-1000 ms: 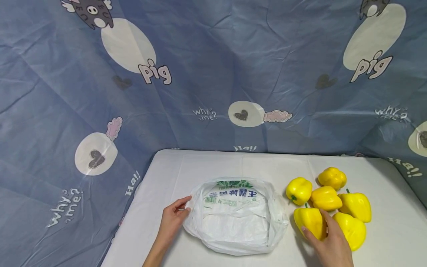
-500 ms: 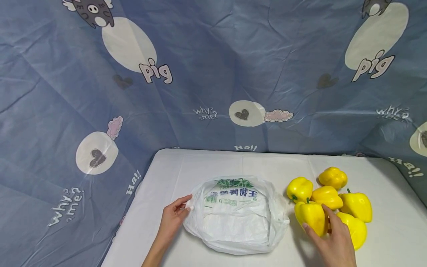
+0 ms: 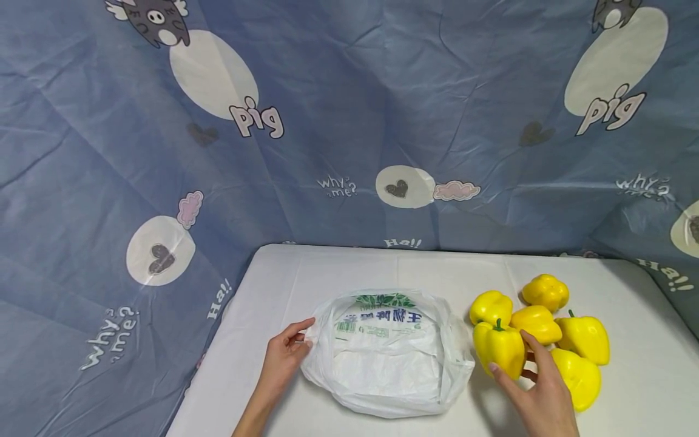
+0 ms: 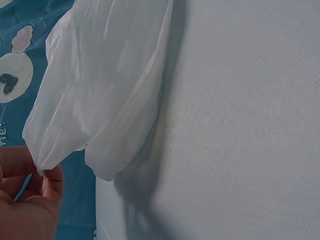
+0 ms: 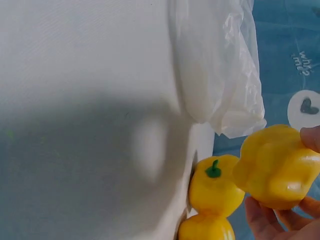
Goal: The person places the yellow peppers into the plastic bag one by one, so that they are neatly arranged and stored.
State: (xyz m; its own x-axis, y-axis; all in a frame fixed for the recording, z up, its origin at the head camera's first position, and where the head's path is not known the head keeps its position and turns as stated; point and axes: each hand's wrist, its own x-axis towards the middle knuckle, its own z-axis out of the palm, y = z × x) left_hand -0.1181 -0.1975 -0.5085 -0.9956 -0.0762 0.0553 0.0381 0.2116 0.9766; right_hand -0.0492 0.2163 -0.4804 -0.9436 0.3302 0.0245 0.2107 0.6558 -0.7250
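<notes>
A white plastic bag (image 3: 382, 376) with green and blue print lies with its mouth spread wide at the middle of the table. At its left rim my left hand (image 3: 284, 352) pinches the bag's edge between thumb and fingers, as the left wrist view shows on the white film (image 4: 100, 85). To the right of the bag, my right hand (image 3: 540, 388) grips a yellow bell pepper (image 3: 499, 349) by its sides, green stem up. In the right wrist view this held pepper (image 5: 277, 167) is raised off the table, with fingers below and thumb above.
Several more yellow bell peppers sit in a cluster at the right, among them one at the back (image 3: 546, 292) and one near my right hand (image 3: 577, 379). A white cloth covers the table (image 3: 338, 264). A blue printed curtain (image 3: 327, 121) hangs behind and at the left.
My right hand has lifted the yellow bell pepper from the cluster and shifted it slightly left, toward the bag. My left hand stays on the bag's rim.
</notes>
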